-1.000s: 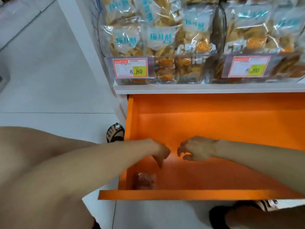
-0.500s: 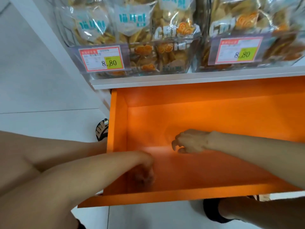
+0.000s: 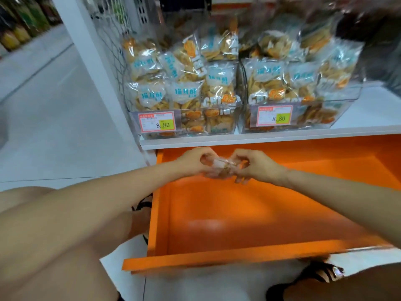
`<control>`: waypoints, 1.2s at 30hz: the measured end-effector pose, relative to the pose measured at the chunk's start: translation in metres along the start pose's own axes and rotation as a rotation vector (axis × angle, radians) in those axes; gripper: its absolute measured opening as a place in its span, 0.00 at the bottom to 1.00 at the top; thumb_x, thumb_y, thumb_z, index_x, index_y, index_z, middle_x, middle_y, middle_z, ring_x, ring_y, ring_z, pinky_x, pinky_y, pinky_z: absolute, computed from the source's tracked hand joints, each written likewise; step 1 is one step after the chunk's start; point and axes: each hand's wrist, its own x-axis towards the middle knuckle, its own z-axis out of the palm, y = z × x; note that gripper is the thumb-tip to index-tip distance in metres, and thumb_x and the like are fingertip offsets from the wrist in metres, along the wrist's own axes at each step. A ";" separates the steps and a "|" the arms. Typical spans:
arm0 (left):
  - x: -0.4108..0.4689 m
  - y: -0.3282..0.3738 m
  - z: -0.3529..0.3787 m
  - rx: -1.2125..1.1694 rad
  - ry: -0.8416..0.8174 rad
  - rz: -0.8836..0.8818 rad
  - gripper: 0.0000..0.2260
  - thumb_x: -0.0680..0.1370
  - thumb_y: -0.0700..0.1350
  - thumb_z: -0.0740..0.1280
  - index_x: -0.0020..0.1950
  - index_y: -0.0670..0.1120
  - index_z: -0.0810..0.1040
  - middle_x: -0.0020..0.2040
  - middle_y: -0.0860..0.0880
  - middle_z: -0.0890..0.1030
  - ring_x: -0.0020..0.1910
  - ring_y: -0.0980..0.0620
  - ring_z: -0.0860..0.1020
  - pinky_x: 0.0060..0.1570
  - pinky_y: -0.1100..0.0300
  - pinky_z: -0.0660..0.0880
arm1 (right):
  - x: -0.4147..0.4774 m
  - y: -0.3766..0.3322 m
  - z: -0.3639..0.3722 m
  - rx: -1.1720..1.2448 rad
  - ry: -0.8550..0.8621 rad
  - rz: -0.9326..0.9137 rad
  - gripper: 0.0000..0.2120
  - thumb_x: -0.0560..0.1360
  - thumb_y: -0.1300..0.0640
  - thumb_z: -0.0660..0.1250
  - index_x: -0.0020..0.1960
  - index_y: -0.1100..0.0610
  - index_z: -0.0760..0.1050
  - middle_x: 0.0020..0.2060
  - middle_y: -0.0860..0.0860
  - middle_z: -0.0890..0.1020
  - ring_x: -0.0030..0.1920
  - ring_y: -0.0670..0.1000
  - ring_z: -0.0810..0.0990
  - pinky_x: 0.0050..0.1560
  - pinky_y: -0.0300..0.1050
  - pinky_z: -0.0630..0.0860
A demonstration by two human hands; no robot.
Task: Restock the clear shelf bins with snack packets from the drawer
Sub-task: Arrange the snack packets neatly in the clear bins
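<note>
Fingers of the left hand (image 3: 196,162) are pinching the left end of one clear packet (image 3: 219,170). Fingers of the right hand (image 3: 253,167) are curling round its right end. Both hands are grasping; neither is released.

The packet is hanging between the two hands over the far edge of the drawer (image 3: 217,259), just under the shelf (image 3: 238,139). It is not yet touching either bin.

Change noted: half a second ago the left hand was reaching down into the drawer's 7 o'clock corner, where the packet was lying, and the right hand was waiting loosely curled and empty at mid-drawer. The packet is now being carried up and toward 12 o'clock. In my judgement the pick is complete and the placing step is beginning. No other packet is showing in the drawer, so this may be the last one. A pale smear on the drawer floor is too blurred to identify.

Destination: the left bin (image 3: 225,127) is standing at 12 o'clock from the hands and the right bin (image 3: 338,114) at 2 o'clock. Both are already heaped above their rims, so the packet may slide off.

Writing: the left label (image 3: 156,123) and the right label (image 3: 274,115) are each showing "8.80" on a yellow patch. The blue characters on the packets are too blurred to read. Large pale letters are beginning "CH"; the rest is unclear.
</note>
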 end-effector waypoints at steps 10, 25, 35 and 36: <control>-0.043 0.050 -0.014 -0.754 -0.216 -0.456 0.29 0.64 0.52 0.73 0.62 0.44 0.71 0.62 0.41 0.74 0.58 0.43 0.74 0.47 0.49 0.74 | -0.045 -0.037 -0.028 -0.318 0.418 -0.653 0.10 0.71 0.71 0.63 0.45 0.59 0.78 0.51 0.51 0.77 0.48 0.45 0.77 0.45 0.32 0.72; -0.048 0.087 -0.059 0.229 0.559 0.488 0.09 0.77 0.47 0.66 0.54 0.47 0.71 0.45 0.59 0.74 0.43 0.62 0.74 0.44 0.72 0.71 | -0.047 -0.095 -0.081 0.624 0.417 0.138 0.08 0.75 0.64 0.66 0.53 0.63 0.75 0.46 0.64 0.82 0.35 0.56 0.82 0.32 0.43 0.81; -0.010 0.096 -0.137 1.108 0.470 0.298 0.24 0.67 0.61 0.71 0.57 0.51 0.72 0.60 0.54 0.75 0.61 0.51 0.69 0.61 0.51 0.61 | -0.028 -0.101 -0.113 1.068 0.267 0.080 0.10 0.70 0.55 0.66 0.49 0.59 0.76 0.38 0.54 0.82 0.36 0.48 0.79 0.34 0.35 0.79; -0.009 0.097 -0.138 1.132 0.461 0.286 0.23 0.67 0.61 0.72 0.55 0.51 0.71 0.57 0.54 0.76 0.58 0.51 0.70 0.61 0.50 0.61 | -0.024 -0.102 -0.113 1.024 0.250 0.073 0.11 0.69 0.55 0.67 0.48 0.59 0.76 0.37 0.52 0.81 0.36 0.47 0.77 0.35 0.34 0.78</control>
